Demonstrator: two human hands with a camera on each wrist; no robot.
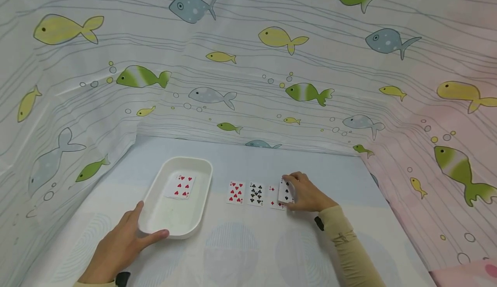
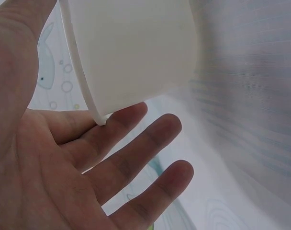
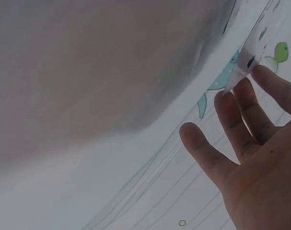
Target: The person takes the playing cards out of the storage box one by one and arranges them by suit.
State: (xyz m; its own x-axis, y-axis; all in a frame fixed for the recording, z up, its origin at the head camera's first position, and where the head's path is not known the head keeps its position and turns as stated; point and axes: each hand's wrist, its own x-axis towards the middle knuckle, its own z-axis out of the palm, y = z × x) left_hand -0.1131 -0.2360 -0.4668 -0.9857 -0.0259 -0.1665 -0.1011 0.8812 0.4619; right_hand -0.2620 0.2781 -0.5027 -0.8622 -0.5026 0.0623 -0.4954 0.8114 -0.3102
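My left hand [image 1: 121, 238] holds the near-left corner of a white tray [image 1: 208, 187], thumb at the near rim and fingers along the left side. In the left wrist view, the rim of the tray [image 2: 136, 52] meets the fingers; the other fingers spread away. Inside the tray lie a few playing cards with a six of hearts [image 1: 184, 186] on top. My right hand [image 1: 308, 195] pinches a spade card [image 1: 286, 190] between thumb and fingers, tilted over a four of diamonds [image 1: 273, 196] that it partly covers. The right wrist view shows this card [image 3: 243, 67] at the fingertips.
Left of the four of diamonds, a nine of clubs [image 1: 256, 194] and a heart card [image 1: 235, 192] lie face up in a row. The pale table [image 1: 233, 261] has faint round patterns. Fish-printed sheeting [image 1: 240, 75] surrounds it at the back and sides.
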